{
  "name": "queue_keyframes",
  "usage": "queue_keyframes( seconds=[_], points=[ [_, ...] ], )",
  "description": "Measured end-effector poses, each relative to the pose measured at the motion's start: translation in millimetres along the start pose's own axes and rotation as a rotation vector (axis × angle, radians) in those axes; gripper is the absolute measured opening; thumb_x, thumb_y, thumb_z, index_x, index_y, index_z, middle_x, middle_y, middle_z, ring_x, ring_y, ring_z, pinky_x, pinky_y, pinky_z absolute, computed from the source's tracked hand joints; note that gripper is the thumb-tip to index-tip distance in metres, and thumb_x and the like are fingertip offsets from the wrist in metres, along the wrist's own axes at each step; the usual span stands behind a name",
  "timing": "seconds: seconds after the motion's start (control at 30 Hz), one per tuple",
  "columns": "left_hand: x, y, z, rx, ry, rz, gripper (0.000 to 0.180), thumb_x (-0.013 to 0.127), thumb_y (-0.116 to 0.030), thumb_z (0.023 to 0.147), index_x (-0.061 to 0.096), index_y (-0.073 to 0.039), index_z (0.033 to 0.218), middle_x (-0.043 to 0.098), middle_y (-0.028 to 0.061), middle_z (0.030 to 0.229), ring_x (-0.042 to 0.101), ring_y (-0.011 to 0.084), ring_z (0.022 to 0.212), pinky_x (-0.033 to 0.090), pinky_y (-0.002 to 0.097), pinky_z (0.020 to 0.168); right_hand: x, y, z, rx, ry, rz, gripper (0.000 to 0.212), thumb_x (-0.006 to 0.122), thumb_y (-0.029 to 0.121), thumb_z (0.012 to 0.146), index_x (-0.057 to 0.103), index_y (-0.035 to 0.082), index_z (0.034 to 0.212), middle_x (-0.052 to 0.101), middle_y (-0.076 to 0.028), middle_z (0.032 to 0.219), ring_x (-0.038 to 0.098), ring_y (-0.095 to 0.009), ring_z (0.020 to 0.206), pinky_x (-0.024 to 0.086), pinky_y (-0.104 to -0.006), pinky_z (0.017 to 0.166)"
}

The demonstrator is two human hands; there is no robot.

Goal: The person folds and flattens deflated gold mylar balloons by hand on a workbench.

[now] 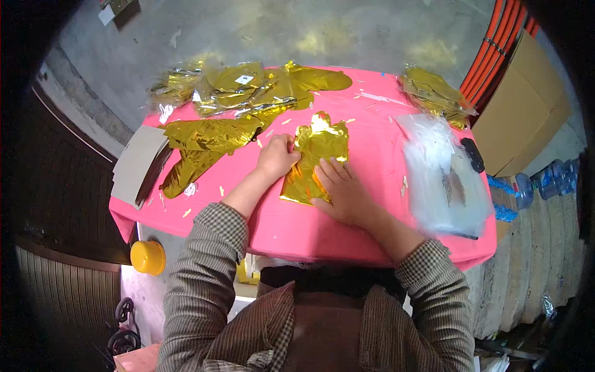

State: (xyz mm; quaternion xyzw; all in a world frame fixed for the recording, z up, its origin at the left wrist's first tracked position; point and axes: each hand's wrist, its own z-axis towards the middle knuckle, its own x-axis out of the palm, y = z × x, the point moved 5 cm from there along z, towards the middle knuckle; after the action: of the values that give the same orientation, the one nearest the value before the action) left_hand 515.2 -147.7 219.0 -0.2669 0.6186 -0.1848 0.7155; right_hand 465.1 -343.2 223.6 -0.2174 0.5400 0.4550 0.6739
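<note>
A flat gold foil balloon (316, 149) lies folded on the pink table (372, 130) in front of me. My left hand (277, 157) pinches its left edge with curled fingers. My right hand (342, 189) lies flat on its lower right part, fingers spread, pressing it down. More gold foil balloons (207, 141) lie unfolded to the left. A heap of bagged gold balloons (248, 87) sits at the table's far side.
A stack of clear plastic bags (443, 177) lies at the right, a black object (474, 155) beside it. Grey cardboard sheets (137, 164) hang over the left edge. Another gold pile (434, 93) is far right. Cardboard boxes (520, 105) stand right; a yellow lid (147, 257) lies below.
</note>
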Motion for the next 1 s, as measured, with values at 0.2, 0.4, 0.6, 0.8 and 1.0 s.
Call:
queue_keyframes(
  seconds=[0.2,0.4,0.6,0.8,1.0],
  points=[
    [2,5,23,-0.129,0.091,0.033,0.025,0.071,-0.023,0.067,0.061,-0.004,0.08,0.065,0.0142,0.079,0.064,0.0285,0.079,0.05,0.0378,0.073,0,-1,-1,0.005,-0.004,0.007,0.068,0.054,0.044,0.084,0.04,-0.003,0.132,0.037,-0.024,0.139,0.032,-0.039,0.13,0.023,-0.0499,0.108],
    [6,19,43,-0.169,0.178,0.118,0.025,0.07,-0.027,0.068,0.068,-0.004,0.08,0.068,0.017,0.082,0.066,0.0285,0.078,0.051,0.0369,0.074,1,-1,0,-0.004,-0.035,0.039,0.068,0.055,0.043,0.084,0.041,-0.003,0.131,0.038,-0.024,0.138,0.033,-0.039,0.13,0.024,-0.0502,0.108],
    [5,12,40,-0.128,0.166,0.083,0.023,0.069,-0.027,0.068,0.068,-0.004,0.072,0.067,0.0161,0.076,0.065,0.0275,0.072,0.051,0.0362,0.071,1,-3,-1,-0.011,-0.067,0.017,0.069,0.056,0.045,0.082,0.044,-0.003,0.129,0.041,-0.023,0.136,0.035,-0.038,0.129,0.026,-0.0517,0.107],
    [-2,14,36,-0.055,0.108,-0.146,0.019,0.068,-0.022,0.07,0.064,-0.004,0.066,0.062,0.0079,0.06,0.056,0.0166,0.052,0.046,0.0327,0.054,-3,1,1,-0.01,-0.009,-0.005,0.068,0.054,0.044,0.085,0.042,-0.004,0.131,0.038,-0.024,0.139,0.034,-0.039,0.13,0.026,-0.0487,0.107],
    [0,9,34,-0.107,0.21,-0.571,0.019,0.067,-0.014,0.073,0.056,-0.008,0.06,0.053,0.0004,0.053,0.048,0.0105,0.045,0.037,0.0241,0.043,-3,0,0,-0.004,-0.02,0.003,0.068,0.053,0.044,0.085,0.042,-0.005,0.131,0.039,-0.025,0.138,0.034,-0.039,0.129,0.025,-0.0488,0.108]
  ],
)
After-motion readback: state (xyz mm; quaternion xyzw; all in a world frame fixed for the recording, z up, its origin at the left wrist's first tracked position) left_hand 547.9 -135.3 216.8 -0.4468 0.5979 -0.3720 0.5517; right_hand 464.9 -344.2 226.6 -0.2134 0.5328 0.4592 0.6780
